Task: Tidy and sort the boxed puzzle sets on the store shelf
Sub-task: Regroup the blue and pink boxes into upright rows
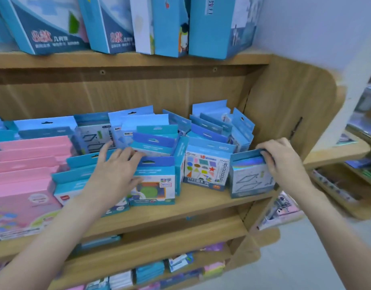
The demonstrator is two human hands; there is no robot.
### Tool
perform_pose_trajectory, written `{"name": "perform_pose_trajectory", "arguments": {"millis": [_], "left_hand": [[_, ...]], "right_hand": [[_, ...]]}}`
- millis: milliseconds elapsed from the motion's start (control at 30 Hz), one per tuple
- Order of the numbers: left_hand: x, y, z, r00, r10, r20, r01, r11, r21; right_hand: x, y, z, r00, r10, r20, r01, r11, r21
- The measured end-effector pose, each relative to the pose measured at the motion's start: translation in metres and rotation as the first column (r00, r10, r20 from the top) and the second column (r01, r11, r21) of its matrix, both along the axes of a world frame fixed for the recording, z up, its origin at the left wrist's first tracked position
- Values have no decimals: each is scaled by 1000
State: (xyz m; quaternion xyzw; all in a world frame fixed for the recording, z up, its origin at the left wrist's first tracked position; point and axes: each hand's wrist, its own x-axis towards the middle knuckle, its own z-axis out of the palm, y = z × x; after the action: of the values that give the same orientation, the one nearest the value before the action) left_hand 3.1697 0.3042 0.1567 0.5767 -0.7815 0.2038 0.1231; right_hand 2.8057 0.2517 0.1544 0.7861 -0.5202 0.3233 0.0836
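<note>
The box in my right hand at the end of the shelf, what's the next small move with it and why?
Probably slide the parallelogram box left until it sits beside the coloured-shapes box. Your right hand grips its top edge, it stands apart at the shelf's right end, turned slightly off the row. Your left hand rests open on the boxes further left.

A shop: wooden display shelves (138, 210) crowded with rows of hang-tab boxed puzzle sets (206, 164).
</note>
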Motion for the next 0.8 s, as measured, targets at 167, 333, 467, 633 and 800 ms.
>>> {"name": "perform_pose_trajectory", "arguments": {"millis": [167,333,467,633,800], "left_hand": [[-55,-2,13,983,-178,-54,176,984,-38],[-105,-19,19,990,-140,-34,143,983,113],[-91,-19,16,986,-154,-67,160,983,90],[-57,-9,8,980,-137,-141,131,990,-54],[-42,-3,-6,978,-106,-180,93,993,-76]], "right_hand": [[-15,-10,3,996,-85,-40,84,996,-12],[-22,-29,3,976,-110,-189,111,994,-6],[-18,-28,3,976,-104,-191,102,995,-16],[-9,-21,-10,963,-29,-269,44,998,47],[22,-12,15,994,84,64,-89,993,72]]}}
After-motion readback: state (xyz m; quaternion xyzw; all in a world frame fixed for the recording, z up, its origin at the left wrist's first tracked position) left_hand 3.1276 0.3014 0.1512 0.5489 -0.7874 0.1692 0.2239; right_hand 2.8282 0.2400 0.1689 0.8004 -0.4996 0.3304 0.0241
